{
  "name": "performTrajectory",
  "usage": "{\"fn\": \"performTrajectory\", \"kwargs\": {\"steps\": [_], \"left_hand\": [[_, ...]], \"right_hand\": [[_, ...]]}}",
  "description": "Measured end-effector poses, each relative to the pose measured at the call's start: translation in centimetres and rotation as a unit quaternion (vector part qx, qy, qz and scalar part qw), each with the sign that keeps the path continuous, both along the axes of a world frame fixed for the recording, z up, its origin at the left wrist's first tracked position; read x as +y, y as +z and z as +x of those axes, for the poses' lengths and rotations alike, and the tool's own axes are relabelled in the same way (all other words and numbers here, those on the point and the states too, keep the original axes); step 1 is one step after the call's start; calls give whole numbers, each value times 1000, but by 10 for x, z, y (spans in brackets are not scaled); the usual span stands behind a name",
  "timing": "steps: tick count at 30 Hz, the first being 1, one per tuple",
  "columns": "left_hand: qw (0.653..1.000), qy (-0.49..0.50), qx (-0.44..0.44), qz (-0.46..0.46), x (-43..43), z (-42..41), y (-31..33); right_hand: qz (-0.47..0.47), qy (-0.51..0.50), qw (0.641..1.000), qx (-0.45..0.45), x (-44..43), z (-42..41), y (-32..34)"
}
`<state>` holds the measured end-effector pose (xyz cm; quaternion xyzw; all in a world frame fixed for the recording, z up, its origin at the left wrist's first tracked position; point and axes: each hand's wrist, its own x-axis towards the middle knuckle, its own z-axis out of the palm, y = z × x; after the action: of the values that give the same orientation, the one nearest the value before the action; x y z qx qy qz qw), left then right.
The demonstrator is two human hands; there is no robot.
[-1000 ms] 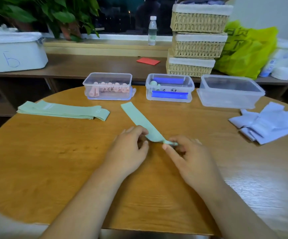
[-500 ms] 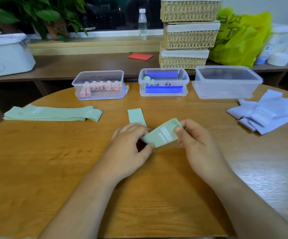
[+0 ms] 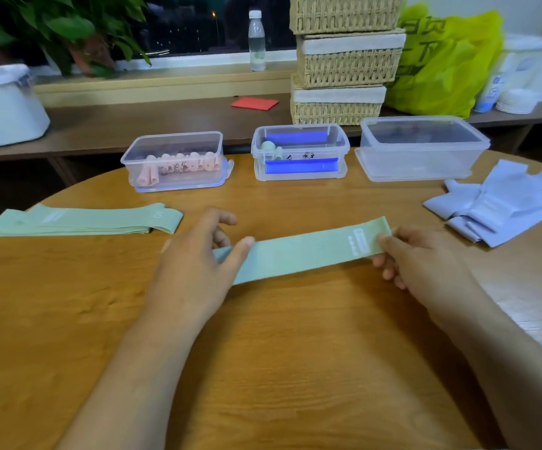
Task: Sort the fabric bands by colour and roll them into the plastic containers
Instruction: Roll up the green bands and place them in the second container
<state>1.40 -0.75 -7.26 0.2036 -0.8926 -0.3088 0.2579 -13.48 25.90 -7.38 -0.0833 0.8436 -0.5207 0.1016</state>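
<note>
A green fabric band stretches flat and sideways above the round wooden table. My left hand pinches its left end between thumb and fingers. My right hand pinches its right end, beside a small printed label. A stack of green bands lies at the left. Pale lilac bands lie in a heap at the right. Three clear containers stand at the back: one with pink rolls, one with a green roll and blue bands, one that looks empty.
Behind the table runs a low shelf with stacked wicker baskets, a yellow-green bag, a water bottle, a red card, a white bin and a plant.
The band lay lengthwise away from me with my hands at its near end; both hands lifted it, turned it sideways and pulled it out flat between them.
</note>
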Motion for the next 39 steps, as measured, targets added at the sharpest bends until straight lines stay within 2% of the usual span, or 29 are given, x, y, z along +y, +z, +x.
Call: {"fn": "performTrajectory", "kwargs": {"steps": [2,4,6,8,11,14,20,24,26,29,39], "left_hand": [[997,11,-73,-23,-3,-2,-4],[992,8,-112,-59,-2,-1,-6],[993,-32,-85,-76,1,3,-5],[987,-120,-53,-87,7,5,-4],[965,-226,-72,-108,17,6,-13],[960,-232,-97,-127,18,2,-17],[968,-130,-135,-164,15,1,-15],[967,-80,-199,-136,13,0,-16],[968,-86,-209,-109,13,0,-15],[966,-94,-219,-100,16,-1,-12],[960,-130,-227,-102,23,2,-7]], "right_hand": [[100,2,993,69,0,2,-2],[201,-2,968,148,1,6,-7],[262,3,941,212,1,9,-12],[280,54,922,264,1,12,-14],[298,195,895,269,-3,18,-14],[327,234,885,236,-5,20,-13],[318,160,882,309,-8,26,-13],[200,201,917,281,-12,39,-9],[150,237,923,264,-14,45,-11],[157,274,905,285,-15,47,-15],[139,284,905,285,-15,45,-18]]}}
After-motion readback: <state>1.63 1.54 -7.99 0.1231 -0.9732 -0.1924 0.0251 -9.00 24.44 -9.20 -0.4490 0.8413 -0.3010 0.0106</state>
